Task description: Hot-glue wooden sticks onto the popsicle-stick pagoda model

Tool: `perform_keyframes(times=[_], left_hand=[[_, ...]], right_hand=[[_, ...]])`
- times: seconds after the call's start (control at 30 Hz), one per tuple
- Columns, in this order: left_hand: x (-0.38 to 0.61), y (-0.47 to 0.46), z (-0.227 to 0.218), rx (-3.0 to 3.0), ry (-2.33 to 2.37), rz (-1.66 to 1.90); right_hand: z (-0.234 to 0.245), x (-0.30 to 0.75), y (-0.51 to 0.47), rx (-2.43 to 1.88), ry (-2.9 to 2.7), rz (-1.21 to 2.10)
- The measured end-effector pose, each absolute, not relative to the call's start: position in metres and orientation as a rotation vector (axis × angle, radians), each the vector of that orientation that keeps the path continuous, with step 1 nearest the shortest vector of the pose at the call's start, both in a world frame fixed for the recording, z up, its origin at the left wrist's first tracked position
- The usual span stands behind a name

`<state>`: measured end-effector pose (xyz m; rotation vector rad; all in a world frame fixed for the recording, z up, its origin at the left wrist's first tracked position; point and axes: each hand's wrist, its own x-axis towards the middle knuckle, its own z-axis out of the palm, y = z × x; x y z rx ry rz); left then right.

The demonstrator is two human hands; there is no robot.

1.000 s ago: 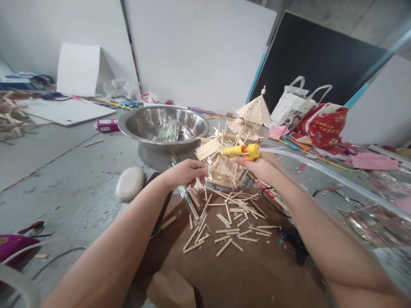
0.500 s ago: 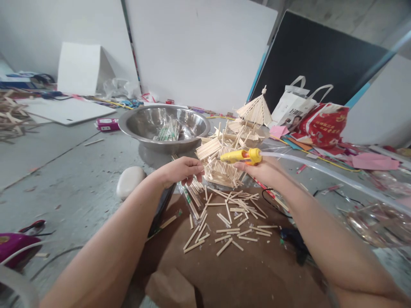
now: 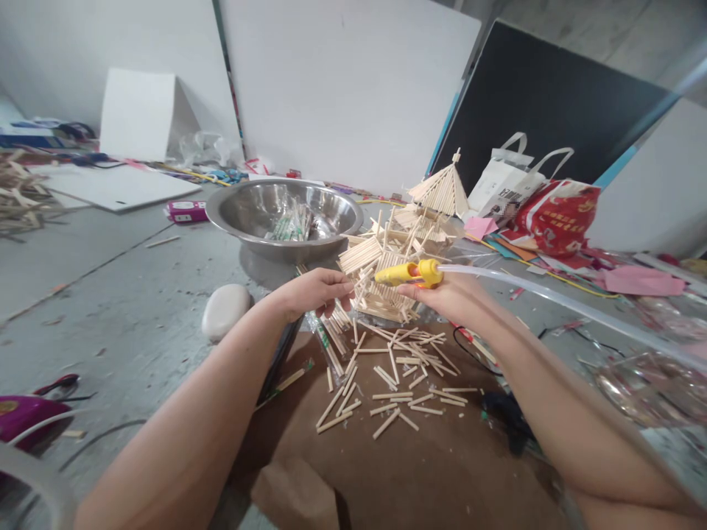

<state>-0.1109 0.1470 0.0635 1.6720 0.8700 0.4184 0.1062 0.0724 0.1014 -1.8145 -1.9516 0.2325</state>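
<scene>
My right hand (image 3: 446, 294) is closed around a yellow hot glue gun (image 3: 406, 273), with a long clear glue stick (image 3: 530, 282) trailing from its back. The gun's nozzle points left, close to the fingertips of my left hand (image 3: 323, 291). Those fingers are pinched together at the model's left side; what they hold, if anything, is too small to make out. Just behind both hands stands a house model built of wooden sticks (image 3: 361, 255), with a pointed stick roof (image 3: 440, 190) at its upper right. Many short loose sticks (image 3: 392, 397) lie in front of it.
A brown board (image 3: 420, 471) lies under the loose sticks. Behind my left hand is a steel basin (image 3: 226, 221) with bagged sticks (image 3: 292, 223). A white rounded object (image 3: 225, 312) sits left on the floor. Bags (image 3: 560, 221) and coloured paper (image 3: 644, 280) are at right.
The glue gun and my right hand have shifted slightly left, bringing the nozzle nearer my left fingertips. My left hand has barely moved.
</scene>
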Motion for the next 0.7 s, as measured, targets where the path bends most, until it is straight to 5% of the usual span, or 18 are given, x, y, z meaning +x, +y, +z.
perform_keyframes(times=[0.7], left_hand=[[-0.097, 0.147, 0.047, 1.642, 0.871, 0.53]], right_hand=[[0.111, 0.105, 0.064, -1.844, -1.839, 0.211]])
